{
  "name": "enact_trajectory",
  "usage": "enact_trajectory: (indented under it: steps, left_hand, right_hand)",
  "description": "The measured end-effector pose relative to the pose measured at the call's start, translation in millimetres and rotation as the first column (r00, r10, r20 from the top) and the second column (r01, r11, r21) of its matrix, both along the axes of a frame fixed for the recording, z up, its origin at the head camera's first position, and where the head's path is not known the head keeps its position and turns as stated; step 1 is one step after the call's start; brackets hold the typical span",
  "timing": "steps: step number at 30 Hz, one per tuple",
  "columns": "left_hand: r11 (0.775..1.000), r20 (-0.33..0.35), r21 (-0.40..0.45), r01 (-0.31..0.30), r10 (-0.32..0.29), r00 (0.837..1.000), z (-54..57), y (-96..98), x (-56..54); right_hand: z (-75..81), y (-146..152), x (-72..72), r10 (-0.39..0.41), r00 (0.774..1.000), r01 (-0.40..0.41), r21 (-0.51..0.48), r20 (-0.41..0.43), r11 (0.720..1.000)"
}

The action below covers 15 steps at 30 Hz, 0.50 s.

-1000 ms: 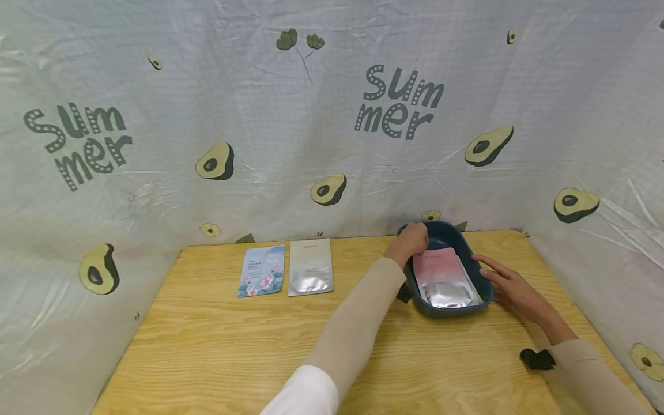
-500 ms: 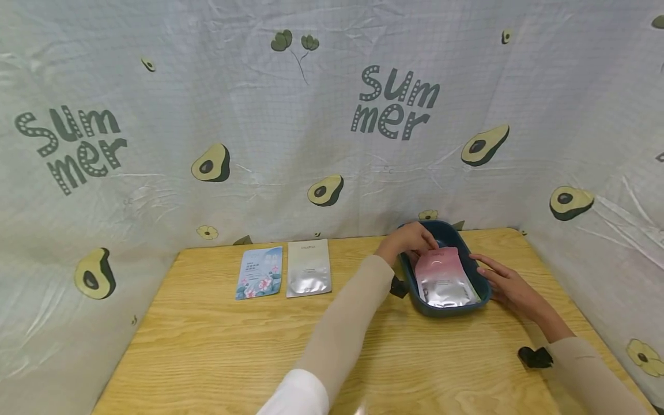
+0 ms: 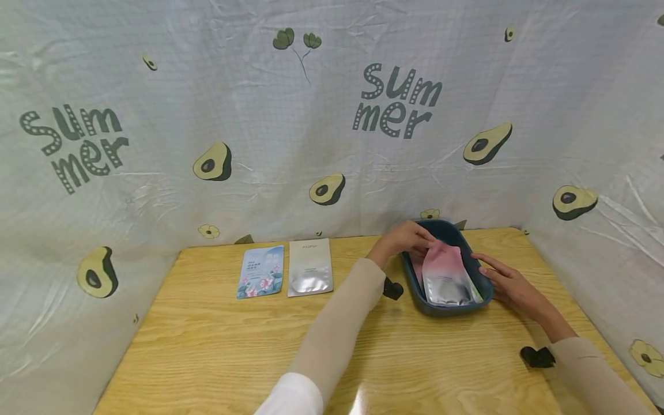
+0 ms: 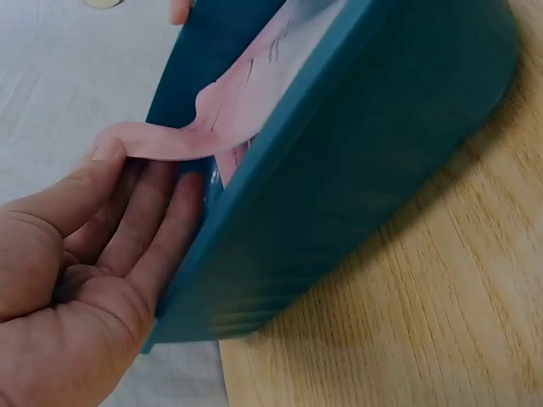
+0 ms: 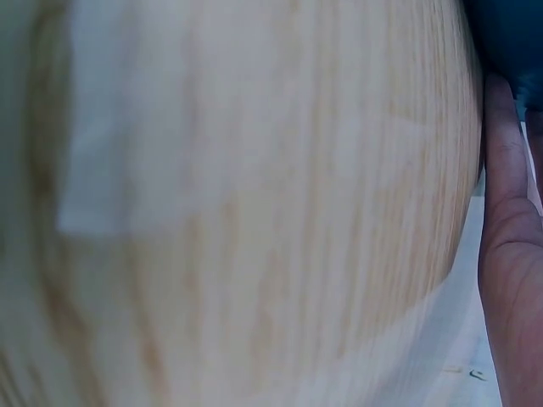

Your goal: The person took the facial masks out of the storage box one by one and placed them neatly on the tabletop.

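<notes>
At the right rear of the table stands a dark blue basin. My left hand reaches over its left rim and pinches the top corner of a pink and silver sachet. In the left wrist view, thumb and fingers hold the bent pink edge of the sachet. More pink shows beneath it, and a pale green edge peeks out at its right. My right hand rests against the basin's right outer side with fingers extended. Only part of that hand shows in the right wrist view.
Two sachets lie side by side at the table's rear left: a blue floral one and a cream and silver one. A patterned cloth hangs behind the wooden table, close to the basin.
My left hand has shifted slightly left and now pinches the pink sachet, whose top is bent and lifted, baring pink beneath. My right hand has stayed at the basin's side.
</notes>
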<state>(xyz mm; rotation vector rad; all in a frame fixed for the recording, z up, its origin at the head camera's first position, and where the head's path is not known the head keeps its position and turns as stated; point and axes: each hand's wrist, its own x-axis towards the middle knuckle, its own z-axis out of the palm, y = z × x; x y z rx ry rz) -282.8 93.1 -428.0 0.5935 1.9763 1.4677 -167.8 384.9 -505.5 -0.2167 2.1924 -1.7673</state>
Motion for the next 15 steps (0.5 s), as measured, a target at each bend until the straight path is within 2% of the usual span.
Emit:
enact_trajectory:
  steps: [5, 8, 10, 12, 13, 15]
  left_hand:
    - [0.999, -0.052, 0.004, -0.047, 0.047, 0.998, 2.6, 0.4, 7.7]
    - [0.996, -0.057, 0.024, -0.082, 0.084, 0.995, 3.6, 0.3, 11.4]
    - [0.991, -0.003, 0.065, -0.114, 0.115, 0.993, 3.0, 0.6, 13.7]
    - [0.98, 0.072, 0.112, -0.163, 0.156, 0.985, 1.3, 1.4, 16.9]
    - [0.971, 0.12, 0.14, -0.192, 0.176, 0.977, -0.1, 2.0, 18.7]
    - [0.946, 0.221, 0.191, -0.262, 0.219, 0.95, -3.3, 3.2, 23.3]
  right_hand:
    - [-0.8, -1, 1.1, -0.012, 1.0, 0.012, -0.008, 0.005, 1.0]
    - [0.4, 0, 0.8, -0.007, 1.0, 0.007, -0.014, -0.005, 1.0]
    - [0.9, 0, 0.4, -0.004, 1.0, 0.004, -0.021, -0.01, 1.0]
    - [1.3, 1, 0.3, 0.001, 1.0, -0.001, -0.024, -0.011, 1.0]
    - [1.3, 1, 0.3, 0.0, 1.0, -0.001, -0.024, -0.009, 1.0]
    - [1.3, 0, 0.7, -0.004, 1.0, 0.004, -0.023, -0.005, 1.0]
